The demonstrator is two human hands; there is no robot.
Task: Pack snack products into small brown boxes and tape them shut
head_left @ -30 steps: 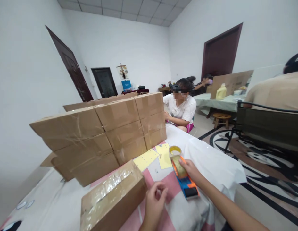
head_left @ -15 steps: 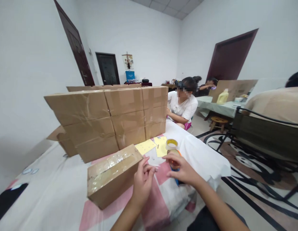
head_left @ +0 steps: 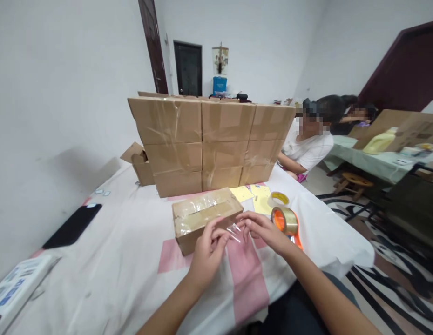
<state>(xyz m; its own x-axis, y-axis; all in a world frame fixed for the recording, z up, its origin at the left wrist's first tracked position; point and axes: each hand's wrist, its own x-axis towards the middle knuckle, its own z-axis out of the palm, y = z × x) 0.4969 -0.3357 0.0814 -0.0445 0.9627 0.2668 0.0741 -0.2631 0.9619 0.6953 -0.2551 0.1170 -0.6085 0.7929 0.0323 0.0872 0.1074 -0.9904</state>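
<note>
A short strip of clear tape (head_left: 233, 231) stretches between my hands, just in front of a cardboard box (head_left: 193, 235) with shiny tape along its top seam. My left hand (head_left: 210, 244) pinches the strip's left end with thumb and fingers, close to the box's near side. The fingers of my right hand (head_left: 261, 231) are bent at the strip's other end; their tips are partly hidden. Right of that hand, a tape dispenser (head_left: 296, 228) in orange and blue carries a roll of tan tape (head_left: 289, 220). Behind it lies a second tape roll (head_left: 279, 199) with a yellow core.
A stack of cardboard boxes (head_left: 223, 144) stands at the back of the cloth-covered table (head_left: 115, 260). Yellow sheets (head_left: 261, 199) lie before it. An open box (head_left: 143, 167), a black mat (head_left: 73, 226) and a white power strip-like object (head_left: 19, 288) are leftward. A person (head_left: 309, 144) sits behind the stack.
The view has swung left and down. My right hand has come in from beside the dispenser to my left hand, and the clear strip now shows between them.
</note>
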